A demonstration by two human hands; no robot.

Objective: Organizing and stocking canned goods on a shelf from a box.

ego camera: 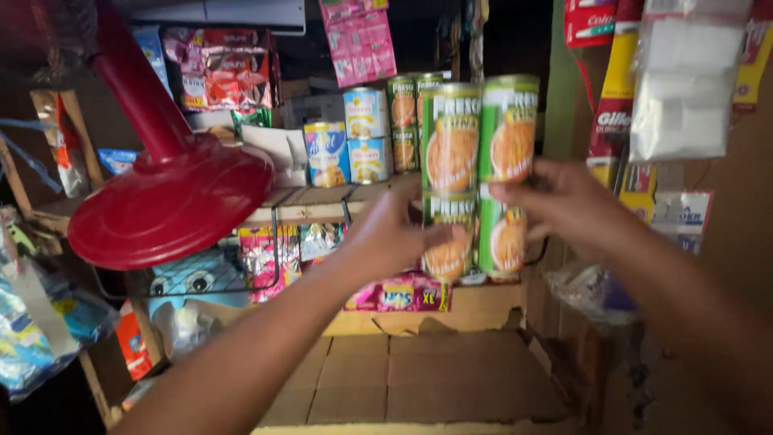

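Note:
Two stacks of green cans with orange pictures stand side by side, each two cans high. My left hand (394, 238) grips the lower can of the left stack (448, 234), under its upper can (450, 137). My right hand (560, 201) closes on the right stack (507, 129) where its two cans meet; the lower can (501, 242) shows below my fingers. Whether the stacks rest on a shelf or hang in my hands is hidden.
A wooden shelf (322, 203) behind holds more cans (366, 133), blue-and-white and green. A red fan base (169, 205) juts in at the left. Sachet strips (358, 40) and packets hang above and at the right. Flattened cardboard (419, 374) lies below.

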